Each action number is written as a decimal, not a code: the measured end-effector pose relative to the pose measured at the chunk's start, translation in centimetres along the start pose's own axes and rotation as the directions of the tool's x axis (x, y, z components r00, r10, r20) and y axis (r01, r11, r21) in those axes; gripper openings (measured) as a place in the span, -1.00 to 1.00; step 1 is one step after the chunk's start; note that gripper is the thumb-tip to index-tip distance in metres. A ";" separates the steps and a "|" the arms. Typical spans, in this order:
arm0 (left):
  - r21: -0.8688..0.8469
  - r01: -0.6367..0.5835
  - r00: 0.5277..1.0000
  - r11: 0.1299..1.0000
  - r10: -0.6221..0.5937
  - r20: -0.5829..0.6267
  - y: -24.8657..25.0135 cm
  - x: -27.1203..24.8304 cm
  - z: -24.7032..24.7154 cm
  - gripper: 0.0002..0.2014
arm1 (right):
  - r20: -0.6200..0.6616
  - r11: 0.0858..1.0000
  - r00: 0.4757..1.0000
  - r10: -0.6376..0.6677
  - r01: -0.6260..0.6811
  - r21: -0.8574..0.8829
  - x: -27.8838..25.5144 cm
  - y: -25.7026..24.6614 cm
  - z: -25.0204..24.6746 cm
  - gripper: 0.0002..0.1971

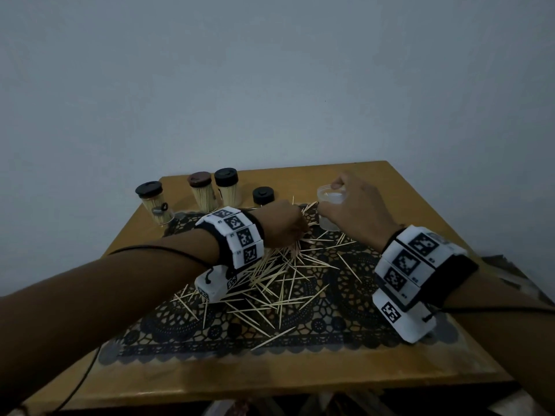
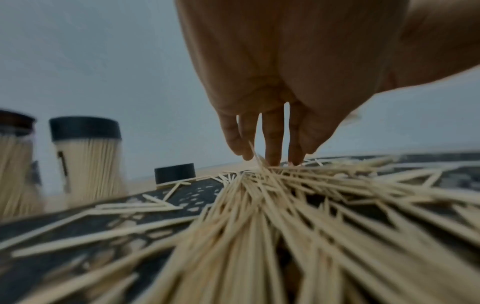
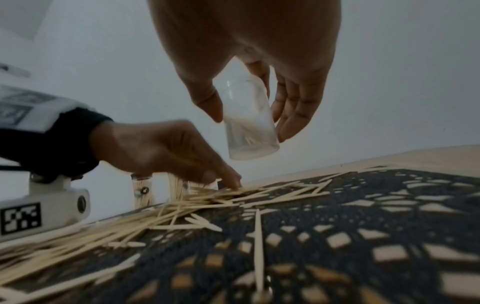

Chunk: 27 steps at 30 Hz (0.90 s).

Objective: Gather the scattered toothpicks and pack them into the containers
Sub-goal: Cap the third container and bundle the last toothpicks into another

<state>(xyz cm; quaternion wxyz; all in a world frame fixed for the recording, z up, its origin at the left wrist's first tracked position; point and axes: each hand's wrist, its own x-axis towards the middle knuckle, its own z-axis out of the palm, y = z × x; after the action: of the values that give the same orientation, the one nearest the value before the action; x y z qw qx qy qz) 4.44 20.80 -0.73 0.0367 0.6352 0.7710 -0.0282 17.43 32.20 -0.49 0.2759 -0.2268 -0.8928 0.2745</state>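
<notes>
Scattered toothpicks (image 1: 279, 283) lie in a loose pile on a black lace mat (image 1: 345, 325). My left hand (image 1: 285, 226) reaches down onto the pile's far end. Its bunched fingertips (image 2: 272, 158) pinch a few toothpicks (image 2: 253, 148), one of which rises between the fingers. My right hand (image 1: 354, 202) grips a clear plastic container (image 1: 330, 205) just right of the left hand. The container (image 3: 246, 123) is tilted and held above the mat, and a few toothpicks show inside it. From the right wrist I see the left hand (image 3: 233, 183) on the pile below the container.
Three capped containers full of toothpicks (image 1: 153, 205) (image 1: 202, 193) (image 1: 228, 187) stand at the back left of the wooden table (image 1: 270, 382). A loose black lid (image 1: 263, 196) lies beside them. A wall rises right behind the table.
</notes>
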 end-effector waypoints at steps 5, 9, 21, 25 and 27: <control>-0.160 0.183 0.957 0.970 -0.213 -0.198 -0.7 1.4 -0.4 -0.71 | -0.088 0.994 0.993 0.084 -0.077 0.080 0.2 0.1 0.4 -0.53; -0.118 0.320 0.945 0.940 -0.307 0.116 -1.1 4.3 0.3 -0.43 | -0.084 0.991 0.991 0.105 -0.097 0.090 0.5 0.5 0.9 -0.53; 0.087 0.124 0.987 0.989 -0.132 0.094 -1.3 1.8 0.3 -0.69 | -0.057 0.991 0.991 0.123 -0.120 0.053 0.3 0.2 1.4 -0.51; 0.024 0.105 0.994 0.994 -0.105 0.004 -2.3 0.1 0.4 -0.68 | -0.052 0.989 0.989 0.141 -0.138 0.051 0.3 0.1 1.6 -0.50; -0.026 0.163 0.986 0.986 -0.163 -0.018 -2.5 -0.2 0.2 -0.59 | -0.059 0.988 0.988 0.143 -0.140 0.064 0.3 0.1 1.8 -0.50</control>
<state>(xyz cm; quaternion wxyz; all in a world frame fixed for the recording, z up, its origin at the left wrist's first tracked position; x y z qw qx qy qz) 2.04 20.13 -0.92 0.0343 0.5697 0.8210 -0.0152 16.14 31.83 -1.69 0.2908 -0.2899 -0.8566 0.3126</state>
